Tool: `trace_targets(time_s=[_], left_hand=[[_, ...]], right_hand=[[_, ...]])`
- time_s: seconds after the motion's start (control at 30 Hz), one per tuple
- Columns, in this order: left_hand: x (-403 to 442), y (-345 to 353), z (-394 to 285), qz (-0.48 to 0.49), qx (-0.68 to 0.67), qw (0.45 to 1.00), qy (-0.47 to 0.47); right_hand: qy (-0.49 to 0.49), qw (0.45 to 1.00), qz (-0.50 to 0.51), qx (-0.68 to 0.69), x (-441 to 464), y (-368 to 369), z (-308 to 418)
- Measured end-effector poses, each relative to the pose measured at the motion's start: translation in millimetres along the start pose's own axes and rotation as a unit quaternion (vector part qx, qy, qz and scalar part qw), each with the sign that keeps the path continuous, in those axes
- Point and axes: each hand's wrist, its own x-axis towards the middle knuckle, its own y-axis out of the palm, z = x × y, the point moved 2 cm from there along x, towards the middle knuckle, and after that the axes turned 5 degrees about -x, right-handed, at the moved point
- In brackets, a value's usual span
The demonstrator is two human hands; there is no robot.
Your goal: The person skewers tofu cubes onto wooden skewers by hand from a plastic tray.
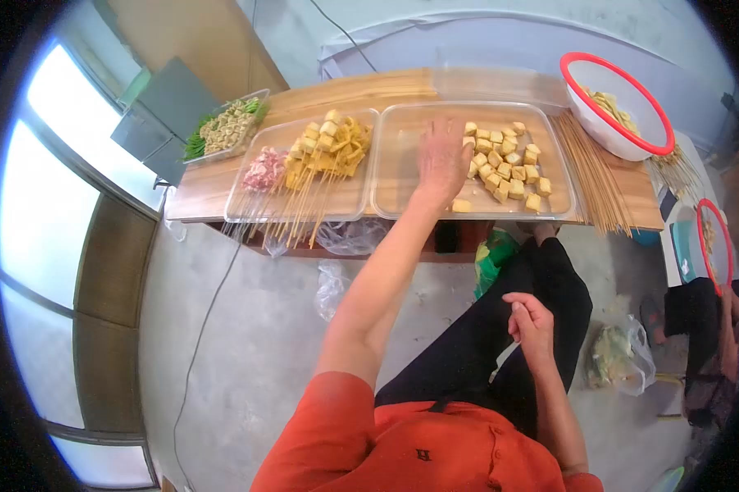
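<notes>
My left hand [443, 160] is over the right-hand clear tray [398, 184], back of the hand up and fingers stretched out. It is beside a scattered group of golden tofu cubes [494, 160], its thumb near the closest ones. Whether the palm touches the tray is hidden. My right hand [535, 328] is low above my lap, its fingers curled in, and what they hold, if anything, cannot be made out. Another clear tray [242, 197] carries skewers of tofu cubes [322, 135], yellow folded pieces [350, 148] and pink meat [265, 170].
Bare wooden skewers [591, 172] lie along the table's right end. A red-rimmed white basket [578, 90] with pale pieces stands behind them. At the far left a container [259, 97] holds green and beige skewered food. Plastic bags [619, 357] lie on the floor. Another person sits at right.
</notes>
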Motion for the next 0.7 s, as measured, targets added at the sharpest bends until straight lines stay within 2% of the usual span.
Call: trace_targets(time_s=[0.13,0.23,0.37,0.43,0.5,0.53,0.6,0.63,0.7], left_hand=[[-19,24,9,0.071,-0.006,0.997,-0.040],[-21,20,9,0.080,-0.013,0.995,-0.055],[-19,23,6,0.100,0.019,0.992,-0.071],[-22,22,1,0.075,-0.031,0.995,-0.056],[-22,20,0,0.065,-0.046,0.995,-0.057],[-22,19,0,0.061,-0.067,0.994,-0.058],[-23,18,1,0.059,-0.068,0.994,-0.058],[-23,18,1,0.058,-0.074,0.994,-0.058],[-22,16,0,0.065,-0.082,0.992,-0.066]], right_hand=[[0.010,0.999,-0.030,-0.034,3,-29,-7],[0.019,0.997,-0.056,-0.046,7,-53,-12],[-0.029,0.976,-0.144,-0.160,24,-98,2],[-0.092,0.929,-0.203,-0.296,40,-125,22],[-0.183,0.885,-0.236,-0.358,59,-151,37],[-0.187,0.886,-0.233,-0.356,73,-161,41],[-0.349,0.742,-0.278,-0.501,95,-172,55],[-0.351,0.741,-0.278,-0.500,104,-175,57],[-0.208,0.784,-0.245,-0.531,124,-177,56]])
